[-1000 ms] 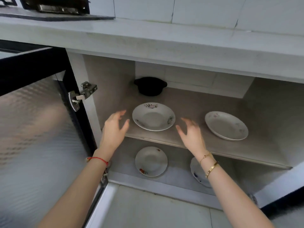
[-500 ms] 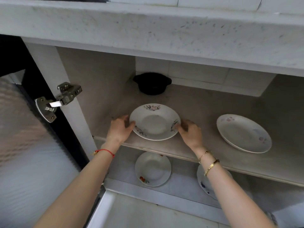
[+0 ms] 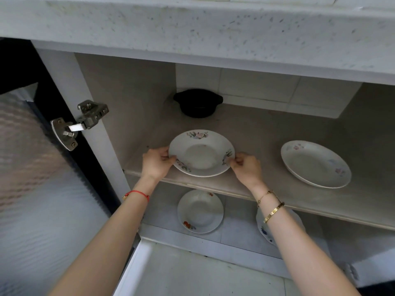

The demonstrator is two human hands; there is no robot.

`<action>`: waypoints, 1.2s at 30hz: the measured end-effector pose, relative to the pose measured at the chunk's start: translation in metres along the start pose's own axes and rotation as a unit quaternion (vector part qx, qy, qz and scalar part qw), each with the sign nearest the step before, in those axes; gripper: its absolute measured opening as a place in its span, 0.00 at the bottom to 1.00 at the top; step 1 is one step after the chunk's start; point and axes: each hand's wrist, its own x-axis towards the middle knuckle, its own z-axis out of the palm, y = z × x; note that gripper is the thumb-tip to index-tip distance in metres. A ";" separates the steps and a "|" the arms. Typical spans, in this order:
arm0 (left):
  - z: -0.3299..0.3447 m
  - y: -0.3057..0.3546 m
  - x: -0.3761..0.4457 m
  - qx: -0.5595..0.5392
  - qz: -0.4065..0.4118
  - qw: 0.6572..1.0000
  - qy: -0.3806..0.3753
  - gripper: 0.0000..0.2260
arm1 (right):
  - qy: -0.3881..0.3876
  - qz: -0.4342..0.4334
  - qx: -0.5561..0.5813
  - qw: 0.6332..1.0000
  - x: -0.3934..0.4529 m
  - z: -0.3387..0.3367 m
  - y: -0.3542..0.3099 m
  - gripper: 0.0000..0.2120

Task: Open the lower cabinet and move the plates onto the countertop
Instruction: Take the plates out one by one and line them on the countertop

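1. The left hand (image 3: 157,162) pinches the rim of the floral plate (image 3: 202,153) at the plate's 9 o'clock, thumb on top of the rim and fingers curled beneath it.
2. The right hand (image 3: 245,167) pinches the same rim at about 4 o'clock, thumb and forefinger closed on the edge and the other fingers folded under.
3. That plate is on the upper shelf (image 3: 256,133) of the open cabinet, near the shelf's front edge; whether it rests flat or is lifted off the board I cannot tell.
4. A red string bracelet (image 3: 137,193) circles the left wrist, and two gold bracelets (image 3: 272,207) sit on the right wrist.
5. At 3 o'clock from the held plate, well apart on the same shelf, lies a second white plate (image 3: 315,164) with faint flowers.
6. At 12 o'clock, against the tiled back wall, stands a black pot (image 3: 197,102) with two side lugs.
7. At 6 o'clock, on the cabinet floor, lies a smaller plate (image 3: 199,211) with a red motif.
8. At about 5 o'clock on that floor another plate (image 3: 264,228) with a blue motif is partly hidden by the right forearm.
9. At 9 o'clock the cabinet door (image 3: 38,189) with ribbed glass stands swung open on a metal hinge (image 3: 80,122).
10. The countertop (image 3: 192,28) edge runs across the top, at 12 o'clock.
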 end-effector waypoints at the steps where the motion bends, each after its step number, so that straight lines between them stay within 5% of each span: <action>1: -0.001 0.001 -0.003 -0.008 -0.001 1.000 -0.001 0.14 | 0.000 0.003 0.005 1.000 -0.002 0.000 0.000 0.10; 16: -0.018 -0.005 -0.064 -0.072 -0.021 0.997 0.033 0.16 | -0.001 0.029 0.043 0.999 -0.051 -0.003 0.001 0.07; 36: -0.056 -0.028 -0.234 -0.173 -0.041 0.983 0.054 0.20 | 0.008 0.026 0.180 0.983 -0.226 -0.013 0.005 0.08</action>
